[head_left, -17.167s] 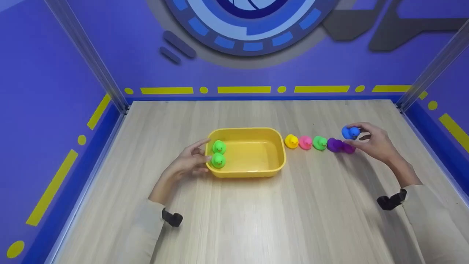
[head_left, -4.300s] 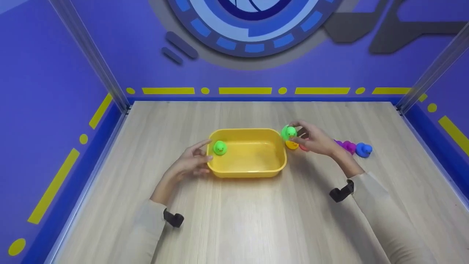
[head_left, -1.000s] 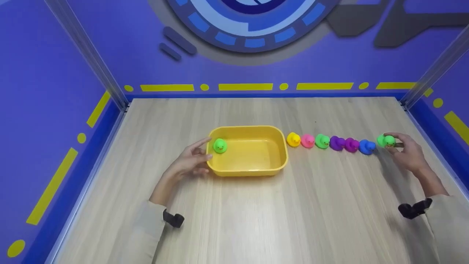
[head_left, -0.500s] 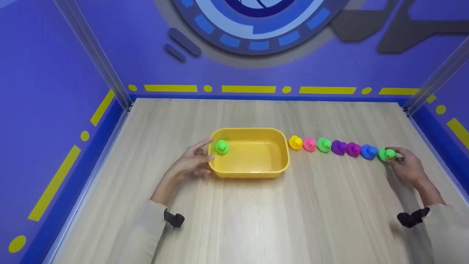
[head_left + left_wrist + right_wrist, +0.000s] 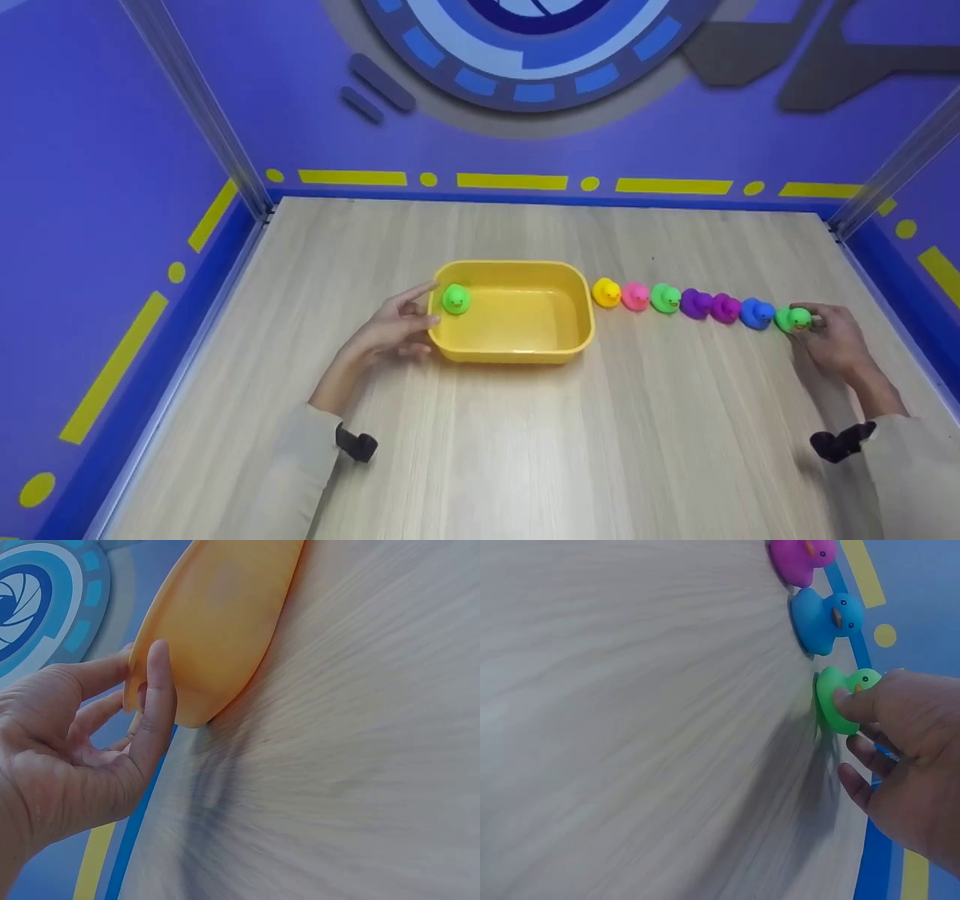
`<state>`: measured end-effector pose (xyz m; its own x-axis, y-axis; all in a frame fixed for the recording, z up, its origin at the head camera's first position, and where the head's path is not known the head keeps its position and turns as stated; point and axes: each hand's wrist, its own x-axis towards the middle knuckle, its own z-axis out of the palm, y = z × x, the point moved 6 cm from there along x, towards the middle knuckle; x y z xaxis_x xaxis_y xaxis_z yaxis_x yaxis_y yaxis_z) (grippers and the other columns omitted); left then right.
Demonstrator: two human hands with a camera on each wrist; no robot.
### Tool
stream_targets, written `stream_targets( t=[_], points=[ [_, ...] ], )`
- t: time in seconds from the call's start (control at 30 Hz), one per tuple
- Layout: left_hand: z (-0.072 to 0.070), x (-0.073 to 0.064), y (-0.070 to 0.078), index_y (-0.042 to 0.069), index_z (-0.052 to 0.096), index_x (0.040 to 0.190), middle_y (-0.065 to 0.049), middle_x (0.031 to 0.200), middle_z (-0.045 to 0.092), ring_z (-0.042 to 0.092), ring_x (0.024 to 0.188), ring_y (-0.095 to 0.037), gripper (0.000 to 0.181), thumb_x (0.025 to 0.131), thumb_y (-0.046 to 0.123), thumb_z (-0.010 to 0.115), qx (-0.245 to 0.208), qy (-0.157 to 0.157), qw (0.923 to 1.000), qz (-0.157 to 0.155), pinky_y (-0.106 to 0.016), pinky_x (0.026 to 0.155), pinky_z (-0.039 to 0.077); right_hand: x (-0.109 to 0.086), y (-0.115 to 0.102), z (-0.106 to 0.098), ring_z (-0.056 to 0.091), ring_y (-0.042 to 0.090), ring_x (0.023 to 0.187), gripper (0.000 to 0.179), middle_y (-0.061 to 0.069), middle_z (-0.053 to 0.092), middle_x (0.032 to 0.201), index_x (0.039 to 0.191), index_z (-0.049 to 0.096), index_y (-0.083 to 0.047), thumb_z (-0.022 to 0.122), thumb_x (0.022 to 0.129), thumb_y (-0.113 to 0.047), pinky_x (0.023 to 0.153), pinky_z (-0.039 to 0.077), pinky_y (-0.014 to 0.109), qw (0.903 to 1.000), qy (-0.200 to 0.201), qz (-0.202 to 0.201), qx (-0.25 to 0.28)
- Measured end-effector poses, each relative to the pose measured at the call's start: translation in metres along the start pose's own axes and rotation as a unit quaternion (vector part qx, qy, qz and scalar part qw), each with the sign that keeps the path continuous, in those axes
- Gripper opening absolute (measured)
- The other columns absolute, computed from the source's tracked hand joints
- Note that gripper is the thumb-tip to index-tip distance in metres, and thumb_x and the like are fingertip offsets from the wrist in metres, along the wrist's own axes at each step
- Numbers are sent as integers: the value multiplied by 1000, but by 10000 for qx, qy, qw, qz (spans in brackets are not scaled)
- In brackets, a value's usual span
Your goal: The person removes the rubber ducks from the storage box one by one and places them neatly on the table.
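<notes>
At the end of a row of toy ducks, my right hand [image 5: 834,341] pinches a green rubber duck [image 5: 792,319] between thumb and fingers, and the duck stands on the table. Beside it is a blue duck [image 5: 823,621]. My left hand [image 5: 390,330] holds the left end of a yellow plastic tub [image 5: 525,357], thumb and fingers at its rim, as the left wrist view [image 5: 90,735] hand shows too. Inside the tub, near that end, sits another green duck [image 5: 456,299].
Leftward from the blue duck, the row has a magenta duck [image 5: 725,308], a purple duck [image 5: 697,303], a green one [image 5: 665,298], a pink duck [image 5: 635,297] and a yellow duck [image 5: 606,292] close to the tub. Blue panels [image 5: 517,150] wall the wooden table [image 5: 510,442].
My right hand has carried a green duck from the tub to the row's right end and lowered it beside the blue duck. The left hand keeps its place at the tub.
</notes>
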<state>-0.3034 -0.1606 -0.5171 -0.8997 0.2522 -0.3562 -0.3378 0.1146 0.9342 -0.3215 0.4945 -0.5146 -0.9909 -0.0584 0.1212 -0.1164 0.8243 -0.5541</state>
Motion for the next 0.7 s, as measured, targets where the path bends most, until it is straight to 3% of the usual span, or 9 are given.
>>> stream_targets(
  t=[0.1, 0.2, 0.47, 0.6, 0.63, 0.7],
  points=[
    [0, 1, 1, 32, 41, 157, -4, 109, 45, 63, 74, -15, 71, 96, 9, 70, 17, 10, 10000, -26, -26, 62, 61, -1, 0, 2, 46, 60, 110, 44, 46, 40, 131, 135, 46, 19, 57, 95, 6, 86, 42, 64, 9999, -75, 135, -8],
    [-1, 2, 1, 32, 41, 157, -5, 108, 45, 62, 73, -15, 71, 96, 9, 70, 43, 23, 10000, -16, -25, 61, 60, -1, -1, 3, 45, 61, 113, 45, 46, 39, 133, 138, 44, 17, 56, 97, 5, 91, 39, 72, 9998, -108, 183, 12],
    [0, 1, 1, 30, 39, 158, -5, 108, 47, 64, 73, -15, 72, 96, 9, 70, 111, 6, 9999, 46, -25, 61, 61, -2, 1, 3, 42, 65, 122, 46, 45, 37, 139, 141, 42, 16, 55, 101, -1, 97, 36, 76, 9985, -348, 383, 159],
    [-1, 1, 1, 29, 39, 158, -5, 108, 46, 63, 74, -14, 72, 96, 9, 69, 71, -28, 9999, 67, -26, 63, 62, -3, 2, 2, 44, 65, 123, 49, 45, 39, 140, 143, 41, 15, 57, 102, -5, 95, 41, 74, 9982, -387, 420, 190],
    [-1, 1, 1, 29, 39, 158, -5, 108, 46, 63, 74, -14, 72, 96, 9, 69, 56, -40, 10000, 65, -25, 63, 62, -4, 2, 2, 45, 65, 122, 51, 45, 39, 140, 144, 40, 15, 59, 101, -7, 93, 44, 71, 9982, -401, 415, 182],
    [-1, 1, 1, 29, 39, 158, -5, 108, 46, 63, 75, -14, 72, 96, 9, 70, 49, -54, 9999, 69, -26, 63, 62, -5, 2, 0, 46, 65, 121, 55, 44, 40, 140, 146, 39, 14, 61, 101, -10, 87, 55, 53, 9981, -450, 397, 120]
  ],
)
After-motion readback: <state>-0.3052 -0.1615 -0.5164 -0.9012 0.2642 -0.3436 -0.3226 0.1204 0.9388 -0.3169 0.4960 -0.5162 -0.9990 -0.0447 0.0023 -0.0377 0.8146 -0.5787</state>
